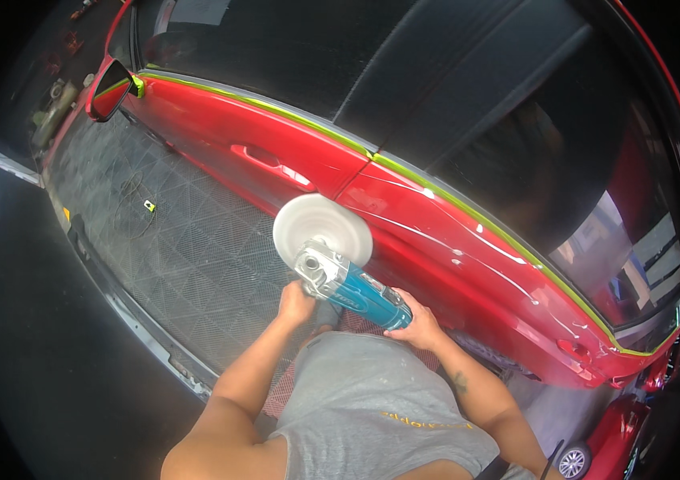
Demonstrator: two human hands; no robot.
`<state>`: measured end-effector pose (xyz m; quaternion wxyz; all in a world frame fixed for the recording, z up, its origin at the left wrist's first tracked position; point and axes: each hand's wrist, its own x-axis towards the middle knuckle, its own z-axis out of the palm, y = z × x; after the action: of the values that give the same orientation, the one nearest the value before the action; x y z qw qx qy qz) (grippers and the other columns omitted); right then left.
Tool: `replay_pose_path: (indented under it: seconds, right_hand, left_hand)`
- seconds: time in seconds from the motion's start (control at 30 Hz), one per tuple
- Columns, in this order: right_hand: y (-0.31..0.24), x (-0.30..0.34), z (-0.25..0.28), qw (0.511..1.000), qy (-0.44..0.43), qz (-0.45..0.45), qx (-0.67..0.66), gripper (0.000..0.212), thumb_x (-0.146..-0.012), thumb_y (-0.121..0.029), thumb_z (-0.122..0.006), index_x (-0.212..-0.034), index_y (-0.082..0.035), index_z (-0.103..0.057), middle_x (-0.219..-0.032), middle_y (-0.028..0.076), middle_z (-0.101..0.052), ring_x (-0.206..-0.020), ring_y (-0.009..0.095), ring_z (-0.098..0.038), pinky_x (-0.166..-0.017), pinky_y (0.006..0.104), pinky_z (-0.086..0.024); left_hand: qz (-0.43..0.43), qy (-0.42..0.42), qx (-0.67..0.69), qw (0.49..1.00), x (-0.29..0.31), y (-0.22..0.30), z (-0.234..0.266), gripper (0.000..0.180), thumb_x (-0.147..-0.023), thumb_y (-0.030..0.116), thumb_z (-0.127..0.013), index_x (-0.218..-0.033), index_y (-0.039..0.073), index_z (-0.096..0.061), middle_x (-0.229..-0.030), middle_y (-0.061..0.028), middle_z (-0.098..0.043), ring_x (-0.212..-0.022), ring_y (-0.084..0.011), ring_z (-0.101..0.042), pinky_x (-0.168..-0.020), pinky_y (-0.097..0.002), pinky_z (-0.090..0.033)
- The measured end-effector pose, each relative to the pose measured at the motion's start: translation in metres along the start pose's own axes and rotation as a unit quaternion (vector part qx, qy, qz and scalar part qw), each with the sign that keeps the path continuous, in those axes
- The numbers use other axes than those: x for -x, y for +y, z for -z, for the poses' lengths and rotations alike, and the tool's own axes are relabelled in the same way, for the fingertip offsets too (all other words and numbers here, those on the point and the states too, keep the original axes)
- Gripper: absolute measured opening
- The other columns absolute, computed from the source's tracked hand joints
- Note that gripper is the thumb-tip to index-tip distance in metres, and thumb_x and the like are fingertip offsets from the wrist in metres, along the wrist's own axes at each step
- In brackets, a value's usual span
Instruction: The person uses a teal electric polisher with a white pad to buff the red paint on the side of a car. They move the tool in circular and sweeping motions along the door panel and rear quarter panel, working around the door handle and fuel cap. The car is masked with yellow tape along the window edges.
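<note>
Head view showed left hand (296, 305) and right hand (420, 322) gripping the teal polisher (362, 293), its white pad (316, 226) beyond their fingers by the red door (436, 226), polishing seemingly underway, next pass calling for flat contact.

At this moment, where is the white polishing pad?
In the head view, the white pad is just left of centre, at the front end of the teal polisher, below the front door handle of the red car.
</note>
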<state>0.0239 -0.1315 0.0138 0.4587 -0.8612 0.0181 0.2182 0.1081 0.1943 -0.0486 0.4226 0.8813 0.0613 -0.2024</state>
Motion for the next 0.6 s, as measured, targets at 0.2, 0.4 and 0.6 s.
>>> replay_pose_path:
  seconds: [0.2, 0.4, 0.6]
  right_hand:
    - [-0.017, -0.020, -0.012, 1.000, -0.005, 0.006, -0.010, 0.107, -0.071, -0.028, -0.099, -0.164, -0.016, -0.046, -0.151, 0.017, -0.066, -0.139, 0.037, -0.065, -0.115, 0.0464, -0.052]
    - [-0.059, -0.055, -0.024, 1.000, -0.027, 0.000, -0.009, 0.109, -0.072, -0.029, -0.098, -0.165, -0.016, -0.043, -0.149, 0.019, -0.067, -0.137, 0.035, -0.065, -0.114, 0.0459, -0.051]
    - [-0.080, -0.069, -0.025, 0.997, -0.053, -0.047, 0.018, 0.113, -0.073, -0.035, -0.097, -0.168, -0.021, -0.037, -0.143, 0.022, -0.069, -0.132, 0.041, -0.068, -0.110, 0.0504, -0.054]
  left_hand:
    - [0.018, -0.002, 0.001, 1.000, -0.017, -0.012, 0.021, 0.027, -0.088, 0.009, -0.071, -0.110, -0.003, -0.078, -0.109, -0.0332, -0.075, -0.112, -0.0493, -0.072, -0.098, -0.0535, -0.056]
    - [0.003, 0.017, 0.016, 1.000, -0.041, -0.034, 0.064, 0.028, -0.086, 0.013, -0.074, -0.108, -0.004, -0.078, -0.103, -0.0310, -0.077, -0.105, -0.0460, -0.076, -0.092, -0.0493, -0.058]
    - [0.039, 0.012, 0.025, 0.999, -0.057, -0.047, 0.077, 0.033, -0.088, 0.018, -0.079, -0.109, -0.008, -0.076, -0.100, -0.0292, -0.079, -0.102, -0.0402, -0.079, -0.089, -0.0449, -0.059]
